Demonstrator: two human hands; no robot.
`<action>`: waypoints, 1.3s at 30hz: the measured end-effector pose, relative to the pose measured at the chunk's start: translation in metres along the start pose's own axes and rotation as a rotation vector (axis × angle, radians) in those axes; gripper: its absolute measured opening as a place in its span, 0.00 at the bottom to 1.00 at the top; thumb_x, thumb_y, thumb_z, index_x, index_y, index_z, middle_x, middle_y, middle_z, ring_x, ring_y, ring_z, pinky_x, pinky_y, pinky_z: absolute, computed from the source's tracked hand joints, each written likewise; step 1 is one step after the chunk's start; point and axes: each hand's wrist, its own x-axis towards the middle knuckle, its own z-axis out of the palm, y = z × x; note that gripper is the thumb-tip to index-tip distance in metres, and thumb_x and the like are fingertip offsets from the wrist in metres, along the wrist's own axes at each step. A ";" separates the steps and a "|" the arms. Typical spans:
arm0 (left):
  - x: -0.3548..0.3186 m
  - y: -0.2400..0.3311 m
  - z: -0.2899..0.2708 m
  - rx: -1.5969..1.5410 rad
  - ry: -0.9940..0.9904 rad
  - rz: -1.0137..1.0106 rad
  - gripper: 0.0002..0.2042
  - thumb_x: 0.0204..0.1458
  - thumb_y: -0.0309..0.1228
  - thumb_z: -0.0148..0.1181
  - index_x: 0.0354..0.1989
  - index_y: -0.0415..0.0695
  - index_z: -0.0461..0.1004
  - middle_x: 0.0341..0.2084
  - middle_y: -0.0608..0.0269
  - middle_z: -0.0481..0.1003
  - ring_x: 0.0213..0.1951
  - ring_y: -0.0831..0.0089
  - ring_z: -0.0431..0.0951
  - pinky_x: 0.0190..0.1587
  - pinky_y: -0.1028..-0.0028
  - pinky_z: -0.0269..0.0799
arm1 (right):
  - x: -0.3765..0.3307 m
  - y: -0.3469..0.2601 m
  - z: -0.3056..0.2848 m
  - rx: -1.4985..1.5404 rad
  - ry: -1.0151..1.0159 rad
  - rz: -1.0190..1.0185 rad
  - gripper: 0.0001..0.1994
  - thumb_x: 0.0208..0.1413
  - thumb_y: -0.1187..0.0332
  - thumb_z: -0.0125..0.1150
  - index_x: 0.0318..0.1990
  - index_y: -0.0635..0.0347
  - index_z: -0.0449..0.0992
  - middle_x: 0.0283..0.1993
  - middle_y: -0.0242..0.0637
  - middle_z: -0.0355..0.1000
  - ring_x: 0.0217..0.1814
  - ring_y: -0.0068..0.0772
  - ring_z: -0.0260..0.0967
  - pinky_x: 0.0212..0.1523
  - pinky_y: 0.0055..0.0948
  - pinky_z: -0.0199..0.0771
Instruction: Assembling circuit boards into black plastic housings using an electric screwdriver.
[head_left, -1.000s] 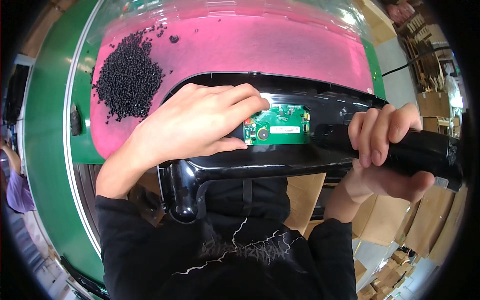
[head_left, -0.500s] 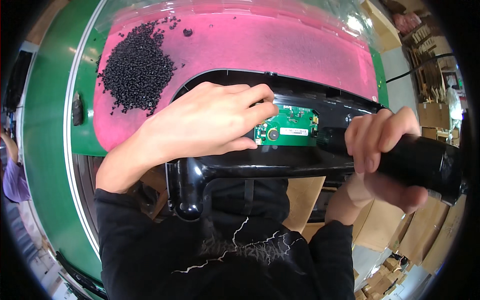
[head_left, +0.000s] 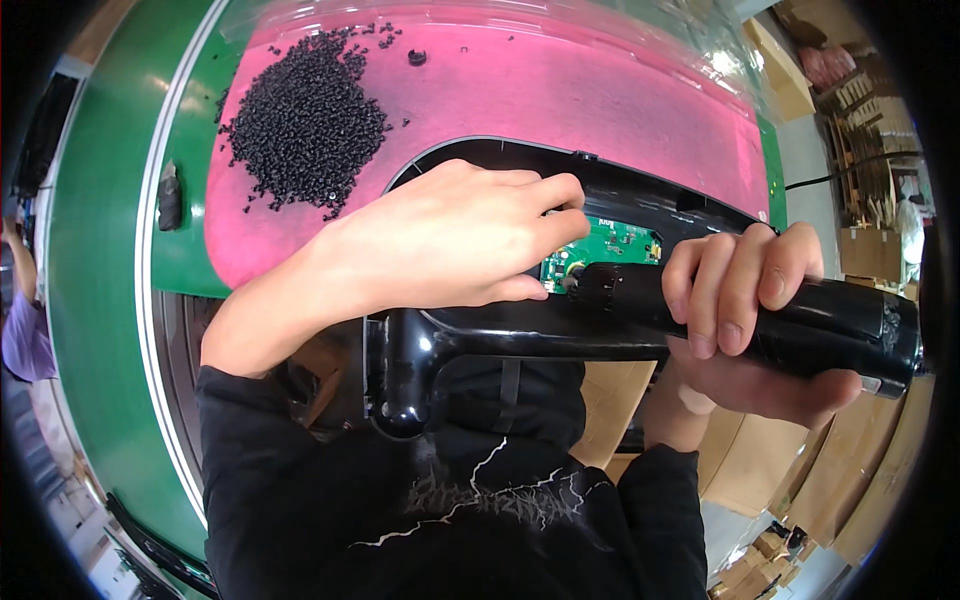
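My right hand [head_left: 745, 300] is wrapped round a thick black electric screwdriver [head_left: 840, 325], held nearly level. Its nose points left and its tip meets the lower left part of a green circuit board [head_left: 625, 240]. That board sits inside a long black glossy plastic housing [head_left: 540, 333] lying in front of me. My left hand [head_left: 470, 235] reaches across the housing, with thumb and bent fingers around the left end of the board. Its palm hides that end, and the screwdriver covers the board's lower edge. Whether a screw is under the tip cannot be seen.
A big heap of small black screws [head_left: 305, 125] lies on the pink mat [head_left: 480, 90], with a small black ring-like part [head_left: 417, 58] beside it. Clear plastic sheeting [head_left: 690, 50] runs along the far edge. Cardboard boxes [head_left: 800, 460] stand at right; another person's arm [head_left: 22, 265] shows far left.
The screwdriver has moved left across the board, from its right end to its lower left part. My left hand keeps its place on the board. The whole view has shifted slightly.
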 end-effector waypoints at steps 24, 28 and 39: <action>-0.007 0.003 -0.003 -0.002 0.268 0.109 0.16 0.51 0.35 0.62 0.46 0.42 0.72 0.43 0.62 0.72 0.45 0.62 0.75 0.36 0.65 0.74 | 0.008 0.001 0.024 -0.091 -0.178 0.075 0.35 0.42 0.33 0.69 0.35 0.58 0.66 0.20 0.23 0.65 0.16 0.18 0.60 0.21 0.21 0.60; 0.002 -0.003 -0.012 0.089 0.479 0.154 0.13 0.49 0.30 0.63 0.43 0.41 0.74 0.38 0.61 0.73 0.41 0.62 0.73 0.41 0.66 0.72 | 0.012 -0.011 0.006 0.143 0.152 0.068 0.25 0.56 0.45 0.62 0.41 0.60 0.67 0.25 0.26 0.66 0.23 0.20 0.64 0.30 0.25 0.64; -0.001 0.001 -0.019 0.190 0.236 -0.225 0.09 0.55 0.32 0.59 0.39 0.39 0.73 0.31 0.51 0.75 0.37 0.49 0.76 0.37 0.56 0.72 | -0.055 -0.078 -0.064 0.186 0.680 0.052 0.15 0.68 0.61 0.40 0.39 0.61 0.71 0.43 0.41 0.68 0.50 0.35 0.68 0.53 0.45 0.74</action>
